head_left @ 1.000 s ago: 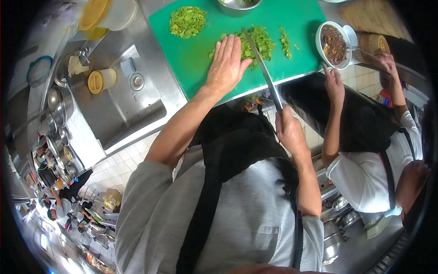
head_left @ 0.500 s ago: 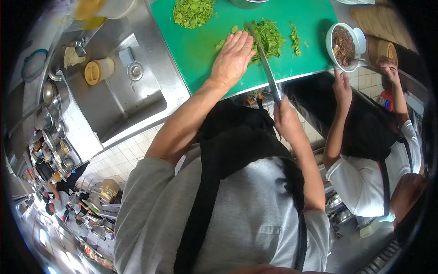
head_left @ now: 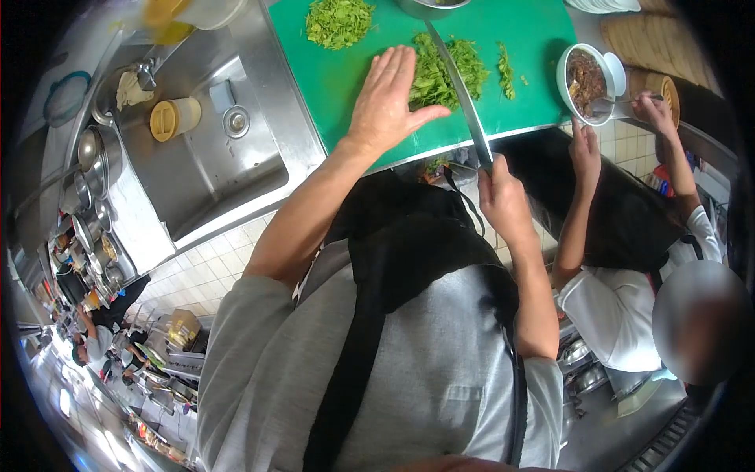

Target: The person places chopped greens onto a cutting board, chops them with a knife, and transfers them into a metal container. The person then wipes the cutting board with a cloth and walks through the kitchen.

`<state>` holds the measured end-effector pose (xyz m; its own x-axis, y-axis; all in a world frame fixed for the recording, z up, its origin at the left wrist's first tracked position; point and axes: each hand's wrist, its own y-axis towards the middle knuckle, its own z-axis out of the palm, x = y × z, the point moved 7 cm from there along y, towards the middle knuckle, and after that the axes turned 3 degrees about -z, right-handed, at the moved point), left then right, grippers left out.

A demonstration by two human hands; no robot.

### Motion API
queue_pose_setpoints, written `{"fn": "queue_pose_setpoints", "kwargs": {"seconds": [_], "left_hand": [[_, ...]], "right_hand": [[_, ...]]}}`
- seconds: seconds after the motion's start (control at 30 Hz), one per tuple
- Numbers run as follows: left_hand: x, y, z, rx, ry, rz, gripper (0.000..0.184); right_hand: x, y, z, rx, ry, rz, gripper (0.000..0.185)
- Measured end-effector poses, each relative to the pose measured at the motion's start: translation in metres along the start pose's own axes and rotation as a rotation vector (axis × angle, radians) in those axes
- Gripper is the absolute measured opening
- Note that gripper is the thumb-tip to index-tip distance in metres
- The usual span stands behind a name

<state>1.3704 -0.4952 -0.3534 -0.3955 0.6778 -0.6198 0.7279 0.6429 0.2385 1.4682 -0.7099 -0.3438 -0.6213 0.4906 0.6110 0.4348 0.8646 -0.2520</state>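
My right hand [head_left: 506, 198] grips the handle of a long kitchen knife [head_left: 458, 85], its blade pointing away from me across a pile of leafy green herbs [head_left: 445, 69]. My left hand [head_left: 387, 102] lies at the left side of that pile, fingers stretched out and thumb apart, reaching along the near edge of the leaves. Under both is a green cutting board [head_left: 330, 86]. A mound of chopped herbs [head_left: 340, 22] sits at the far left of the board, and a small strip of herbs [head_left: 506, 71] lies right of the blade.
A metal bowl [head_left: 432, 8] stands at the board's far edge. To the left is a steel sink [head_left: 212, 185] with a yellow-lidded container [head_left: 174, 119]. On the right, a co-worker [head_left: 621, 315] holds a spoon in a white bowl [head_left: 563, 79] of dark food.
My left hand has slid left off the leaves, its thumb now spread. The knife has shifted slightly, still over the pile. The co-worker's spoon hand has moved toward the bowl.
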Motion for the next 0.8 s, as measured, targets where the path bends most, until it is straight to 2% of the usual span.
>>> {"fn": "queue_pose_setpoints", "kwargs": {"seconds": [0.13, 0.23, 0.3, 0.33, 0.4, 0.5, 0.8], "left_hand": [[0.009, -0.01, 0.006, 0.037, -0.031, -0.043, 0.091], [0.011, -0.014, 0.016, 0.078, 0.009, -0.028, 0.081], [0.012, -0.014, 0.019, 0.062, 0.006, -0.014, 0.063], [0.012, -0.014, 0.019, 0.064, 0.006, -0.015, 0.063], [0.01, -0.013, 0.017, 0.045, -0.013, 0.009, 0.044], [0.015, -0.012, 0.022, 0.072, -0.034, 0.007, 0.035], [0.017, -0.023, 0.028, 0.058, 0.02, 0.008, 0.027]], "right_hand": [[0.004, -0.013, -0.006, 0.028, 0.009, 0.019, 0.019], [-0.003, -0.022, 0.003, 0.063, 0.017, 0.038, 0.019], [-0.009, -0.026, 0.011, 0.086, 0.02, 0.033, 0.019], [-0.011, -0.027, 0.012, 0.088, 0.021, 0.035, 0.019], [-0.013, -0.028, 0.016, 0.104, 0.027, 0.05, 0.02], [-0.016, -0.029, 0.02, 0.11, 0.048, 0.039, 0.022], [-0.017, 0.011, 0.049, 0.106, 0.061, 0.005, 0.024]]}}
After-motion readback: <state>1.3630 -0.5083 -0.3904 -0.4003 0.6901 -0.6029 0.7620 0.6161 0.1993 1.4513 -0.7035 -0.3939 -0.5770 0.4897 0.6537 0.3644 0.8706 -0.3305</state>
